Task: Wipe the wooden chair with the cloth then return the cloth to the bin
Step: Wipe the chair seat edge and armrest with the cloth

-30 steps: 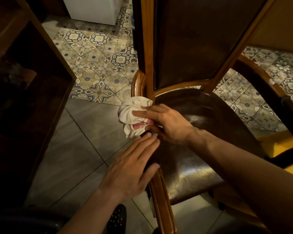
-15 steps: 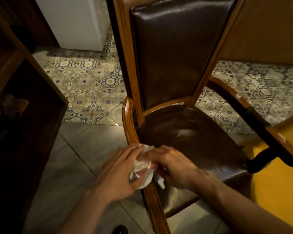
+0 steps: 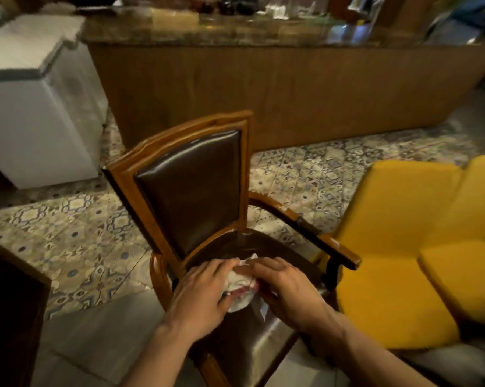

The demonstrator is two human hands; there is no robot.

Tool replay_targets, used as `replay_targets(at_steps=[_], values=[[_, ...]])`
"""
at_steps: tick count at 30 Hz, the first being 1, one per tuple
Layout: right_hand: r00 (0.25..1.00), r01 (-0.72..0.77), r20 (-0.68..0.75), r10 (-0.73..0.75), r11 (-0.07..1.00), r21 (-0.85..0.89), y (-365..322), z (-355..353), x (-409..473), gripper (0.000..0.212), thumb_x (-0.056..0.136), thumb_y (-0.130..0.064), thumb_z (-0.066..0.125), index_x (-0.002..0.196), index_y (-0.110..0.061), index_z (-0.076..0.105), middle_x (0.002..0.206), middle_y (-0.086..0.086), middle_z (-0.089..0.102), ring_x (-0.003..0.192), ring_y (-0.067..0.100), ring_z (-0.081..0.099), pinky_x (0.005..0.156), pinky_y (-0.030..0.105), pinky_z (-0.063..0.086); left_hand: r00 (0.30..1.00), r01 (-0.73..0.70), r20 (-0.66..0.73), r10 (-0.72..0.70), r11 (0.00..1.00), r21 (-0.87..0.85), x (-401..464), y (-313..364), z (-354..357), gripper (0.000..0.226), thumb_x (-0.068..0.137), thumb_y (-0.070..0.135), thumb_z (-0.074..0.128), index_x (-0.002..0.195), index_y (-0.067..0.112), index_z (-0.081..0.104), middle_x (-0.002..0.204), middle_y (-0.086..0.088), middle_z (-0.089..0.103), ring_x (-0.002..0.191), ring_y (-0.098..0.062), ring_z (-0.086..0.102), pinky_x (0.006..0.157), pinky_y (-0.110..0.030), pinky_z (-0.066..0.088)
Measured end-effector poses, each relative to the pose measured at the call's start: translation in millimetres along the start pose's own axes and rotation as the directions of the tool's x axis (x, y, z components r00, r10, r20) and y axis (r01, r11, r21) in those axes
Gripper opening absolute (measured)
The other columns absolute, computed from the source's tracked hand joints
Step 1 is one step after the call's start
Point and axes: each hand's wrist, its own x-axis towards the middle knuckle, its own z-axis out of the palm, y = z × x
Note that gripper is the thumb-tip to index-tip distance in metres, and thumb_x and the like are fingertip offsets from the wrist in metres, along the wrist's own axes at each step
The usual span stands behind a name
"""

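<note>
at the far left stands a white chest-like cabinet point(image 3: 31, 113) with a pale lid, set on the patterned tile floor point(image 3: 76, 227). a dark wooden edge of furniture point(image 3: 9, 303) fills the lower left corner. behind everything runs a long wooden counter point(image 3: 277, 93) with a polished stone top; the things on it are too blurred to tell.

in the middle is the wooden chair point(image 3: 177, 141), its frame a warm orange-brown, its back panel and seat covered in dark brown leather. the curved armrest point(image 3: 314, 233) on its right side reaches toward the yellow seat.

the left hand point(image 3: 199, 291) lies over the left part of the seat, fingers bent and pressed onto the cloth point(image 3: 239, 291), covering its left side. the cloth is a white bundle with a pinkish patch, bunched on the seat's leather near the chair's left front, between the two hands. the right hand point(image 3: 288, 289) comes in from the right, fingers curled down over the cloth's right and upper edge, so both hands grip the same bundle. a small white corner pokes up above the fingers.

to the right, just beside the chair's armrest, sit yellow cushioned seats point(image 3: 403, 238), two cushions side by side.
</note>
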Motion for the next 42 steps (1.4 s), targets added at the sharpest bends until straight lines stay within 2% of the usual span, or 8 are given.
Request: replay_targets(at_steps=[5,8,10,14,19,27,36,42], values=[[0.984,-0.084,-0.158,0.079,0.996,-0.029,-13,-68,-22,0.061,0.093,-0.020,0.063,0.143,-0.047,0.040,0.144,-0.013,0.052,0.126,0.015,0.052,0.102,0.037,0.049,0.993,-0.111,-0.028,0.113,0.992,0.067,35,52,-51,0.069,0.092,0.035,0.068,0.151,0.043,0.032,0.148,0.016,0.048,0.138,-0.014,0.045,0.114,-0.033,0.036],[0.966,-0.128,-0.234,0.113,0.991,-0.049,-13,-98,-40,0.061,0.092,-0.017,0.067,0.143,-0.044,0.044,0.142,-0.012,0.054,0.120,0.017,0.055,0.096,0.034,0.050,0.981,-0.190,-0.026,0.193,0.977,0.095,50,79,-66,0.069,0.091,0.034,0.068,0.150,0.041,0.034,0.146,0.014,0.050,0.133,-0.015,0.049,0.110,-0.034,0.039],[0.958,-0.156,-0.253,0.136,0.986,-0.061,-11,-107,-53,0.059,0.091,-0.019,0.066,0.141,-0.041,0.045,0.137,-0.012,0.055,0.113,0.020,0.056,0.089,0.037,0.050,0.973,-0.224,-0.024,0.228,0.968,0.108,57,96,-68,0.069,0.090,0.032,0.069,0.150,0.038,0.036,0.146,0.012,0.053,0.133,-0.016,0.050,0.110,-0.035,0.040],[0.942,-0.224,-0.278,0.190,0.970,-0.096,11,-110,-66,0.057,0.091,-0.027,0.062,0.141,-0.043,0.040,0.135,-0.013,0.053,0.117,0.019,0.054,0.091,0.042,0.045,0.964,-0.261,-0.014,0.265,0.958,0.118,74,119,-55,0.067,0.090,0.030,0.067,0.151,0.036,0.037,0.148,0.012,0.052,0.135,-0.015,0.049,0.112,-0.034,0.038],[0.944,-0.241,-0.250,0.216,0.968,-0.072,61,-100,-73,0.059,0.090,-0.033,0.065,0.141,-0.045,0.038,0.133,-0.014,0.054,0.115,0.017,0.055,0.096,0.041,0.043,0.967,-0.255,0.042,0.252,0.959,0.126,104,137,-20,0.069,0.089,0.030,0.068,0.150,0.039,0.037,0.148,0.013,0.051,0.136,-0.015,0.049,0.113,-0.035,0.038],[0.964,-0.187,-0.186,0.189,0.982,0.029,175,-105,-67,0.049,0.095,-0.029,0.060,0.141,-0.038,0.045,0.131,-0.008,0.057,0.105,0.020,0.056,0.087,0.037,0.050,0.984,-0.161,0.100,0.149,0.979,0.125,176,174,49,0.071,0.089,0.032,0.071,0.149,0.041,0.036,0.144,0.017,0.052,0.131,-0.010,0.049,0.110,-0.031,0.040],[0.971,-0.223,-0.071,0.227,0.972,0.068,271,-72,-74,0.048,0.098,-0.035,0.055,0.144,-0.040,0.040,0.141,-0.010,0.051,0.115,0.019,0.051,0.094,0.036,0.047,0.983,-0.055,0.181,0.041,0.996,0.070,217,187,148,0.077,0.091,0.034,0.070,0.153,0.045,0.026,0.150,0.018,0.045,0.137,-0.008,0.043,0.116,-0.032,0.035],[0.956,-0.289,-0.041,0.292,0.956,0.054,316,-48,-59,0.047,0.100,-0.037,0.051,0.144,-0.042,0.037,0.143,-0.011,0.048,0.114,0.020,0.050,0.092,0.036,0.046,0.981,-0.059,0.187,0.053,0.998,0.024,250,175,200,0.072,0.095,0.035,0.066,0.154,0.043,0.026,0.152,0.018,0.043,0.139,-0.007,0.041,0.113,-0.029,0.036]])
